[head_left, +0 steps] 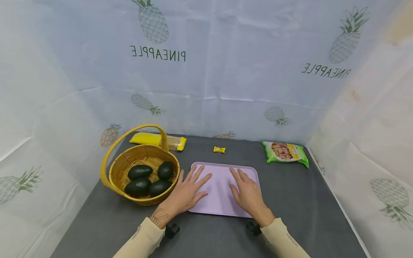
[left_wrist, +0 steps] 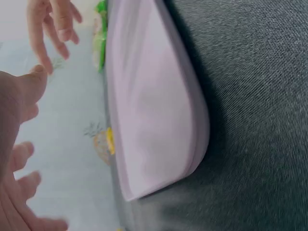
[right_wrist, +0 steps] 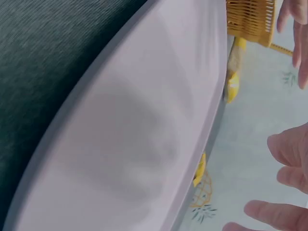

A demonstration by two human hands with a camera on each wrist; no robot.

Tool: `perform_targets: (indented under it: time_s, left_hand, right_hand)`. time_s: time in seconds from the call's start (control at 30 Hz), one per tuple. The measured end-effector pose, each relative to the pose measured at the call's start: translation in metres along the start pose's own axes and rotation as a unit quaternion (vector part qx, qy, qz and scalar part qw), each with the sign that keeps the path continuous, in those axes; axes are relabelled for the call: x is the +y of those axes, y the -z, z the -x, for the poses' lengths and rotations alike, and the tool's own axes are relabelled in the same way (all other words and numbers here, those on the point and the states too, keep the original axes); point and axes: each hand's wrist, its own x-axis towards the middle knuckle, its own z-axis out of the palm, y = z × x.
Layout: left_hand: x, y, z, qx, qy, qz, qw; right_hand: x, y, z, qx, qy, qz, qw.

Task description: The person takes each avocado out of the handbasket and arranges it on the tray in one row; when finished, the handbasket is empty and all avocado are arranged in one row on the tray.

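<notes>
A flat lilac tray with a low rim lies on the dark table in the head view. Over its left side my left hand hovers with fingers spread. My right hand is above the tray's right part, fingers extended. Both wrist views show the fingers apart from the tray, with nothing held. To the left of my left hand stands a yellow wicker basket with a tall handle. Several dark green avocados lie inside it.
Behind the basket lies a yellow pack of dry noodles. A small yellow wrapped sweet sits beyond the tray. At the back right is a green and white food packet. Pineapple-print cloth walls the table at the back and sides.
</notes>
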Motion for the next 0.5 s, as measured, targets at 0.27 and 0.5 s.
perform_targets:
  time_s: [0.27, 0.5]
  left_hand:
    - [-0.007, 0.019, 0.02, 0.033, 0.02, 0.117, 0.9924]
    - [-0.016, 0.041, 0.043, 0.126, 0.039, 0.174, 0.976]
  right_hand:
    - [-0.017, 0.008, -0.006, 0.03, 0.02, -0.058, 0.9976]
    - [-0.031, 0.007, -0.014, 0.034, 0.027, -0.089, 0.9951]
